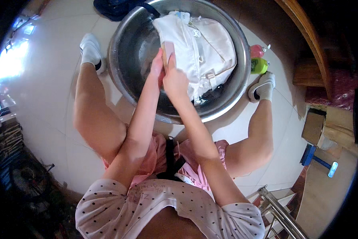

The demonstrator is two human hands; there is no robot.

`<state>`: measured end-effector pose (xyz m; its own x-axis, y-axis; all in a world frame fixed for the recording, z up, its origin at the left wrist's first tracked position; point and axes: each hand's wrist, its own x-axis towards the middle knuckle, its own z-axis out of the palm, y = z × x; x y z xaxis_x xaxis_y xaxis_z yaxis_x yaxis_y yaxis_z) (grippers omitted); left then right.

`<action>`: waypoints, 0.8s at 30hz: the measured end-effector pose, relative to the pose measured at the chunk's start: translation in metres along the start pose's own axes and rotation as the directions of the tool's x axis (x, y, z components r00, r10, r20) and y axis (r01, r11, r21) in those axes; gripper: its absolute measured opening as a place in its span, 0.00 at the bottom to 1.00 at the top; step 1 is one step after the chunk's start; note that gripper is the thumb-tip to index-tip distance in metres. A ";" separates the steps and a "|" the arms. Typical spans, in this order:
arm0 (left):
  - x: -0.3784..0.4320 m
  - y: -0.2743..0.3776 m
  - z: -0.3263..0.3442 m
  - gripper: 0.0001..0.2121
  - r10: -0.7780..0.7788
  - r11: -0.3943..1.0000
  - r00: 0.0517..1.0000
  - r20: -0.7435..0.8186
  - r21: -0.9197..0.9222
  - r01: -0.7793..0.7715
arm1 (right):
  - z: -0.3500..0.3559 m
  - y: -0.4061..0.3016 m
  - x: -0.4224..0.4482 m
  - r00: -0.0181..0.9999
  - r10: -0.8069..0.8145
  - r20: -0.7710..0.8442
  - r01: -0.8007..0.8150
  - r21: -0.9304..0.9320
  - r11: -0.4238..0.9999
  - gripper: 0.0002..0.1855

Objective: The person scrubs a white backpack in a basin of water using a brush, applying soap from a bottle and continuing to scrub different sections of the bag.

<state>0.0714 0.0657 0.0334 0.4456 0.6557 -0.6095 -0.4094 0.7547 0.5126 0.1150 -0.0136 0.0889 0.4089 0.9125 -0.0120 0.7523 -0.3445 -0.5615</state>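
A large round metal basin [128, 86] stands on the floor between my feet, with a wet white backpack [216, 44] lying in it and some water at the bottom. My right hand [175, 80] grips a flat, light-coloured block with a tan edge [169, 49], perhaps a brush, against the left side of the backpack. Close beside it, my left hand [158, 65] touches the block's left side with its fingers; whether it also holds the backpack's fabric is hidden. A black strap [150, 9] hangs over the basin's far rim.
A pink bottle [257, 51] and a green bottle [259, 66] are right of the basin. Dark fabric [111, 10] lies beyond it. Wooden furniture [313, 35] curves at the upper right. A blue-handled tool [321, 161] and metal tubing [280, 212] are at the right.
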 end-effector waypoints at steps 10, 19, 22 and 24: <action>-0.001 -0.013 -0.002 0.27 -0.068 0.989 0.997 0.039 -0.127 0.072 | -0.007 0.004 -0.016 0.993 0.087 0.077 -0.090 0.032 0.995 0.28; 0.006 -0.008 -0.030 0.27 -0.006 0.994 0.999 0.036 -0.113 0.010 | 0.001 -0.003 -0.007 0.986 0.042 0.163 -0.033 -0.061 0.998 0.28; 0.008 -0.005 -0.029 0.27 0.066 0.981 0.992 0.111 -0.191 -0.044 | -0.008 -0.004 -0.078 0.956 0.162 0.245 -0.151 -0.064 0.986 0.27; 0.004 -0.007 -0.026 0.28 0.085 0.967 0.983 0.161 -0.251 -0.042 | -0.010 0.003 -0.078 0.967 0.150 0.207 -0.133 -0.095 0.987 0.26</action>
<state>0.0554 0.0630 0.0118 0.5315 0.7121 -0.4587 -0.6147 0.6969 0.3696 0.0904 -0.0882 0.0969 0.4013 0.8760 -0.2676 0.7371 -0.4823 -0.4734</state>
